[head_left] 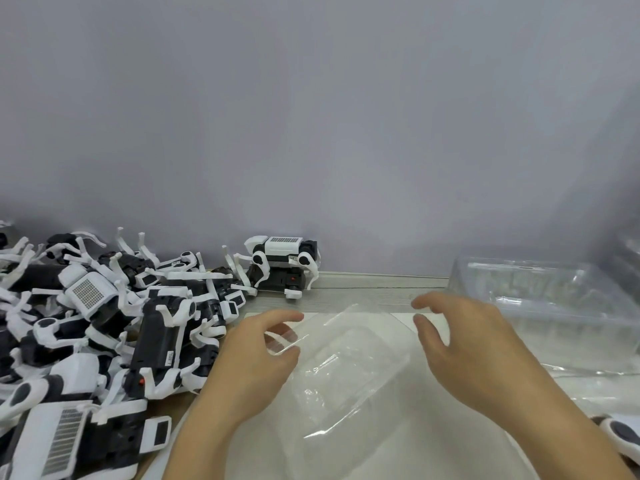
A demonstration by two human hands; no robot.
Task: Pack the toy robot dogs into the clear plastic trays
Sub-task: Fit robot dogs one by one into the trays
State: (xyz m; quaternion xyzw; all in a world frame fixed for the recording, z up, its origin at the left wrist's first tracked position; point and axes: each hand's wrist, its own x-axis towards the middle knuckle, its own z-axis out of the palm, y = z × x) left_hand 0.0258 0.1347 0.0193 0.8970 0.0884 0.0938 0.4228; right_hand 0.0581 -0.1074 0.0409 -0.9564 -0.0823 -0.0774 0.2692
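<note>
Now | clear tray (349, 362) long axis near-far | left hand (256, 362), right hand (474, 351) loosely spread, empty

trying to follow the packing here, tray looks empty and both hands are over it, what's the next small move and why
Probably the left hand should reach to the pile of toy dogs beside it and take one: the clear tray in front holds no dog yet, and neither hand grips one.
</note>
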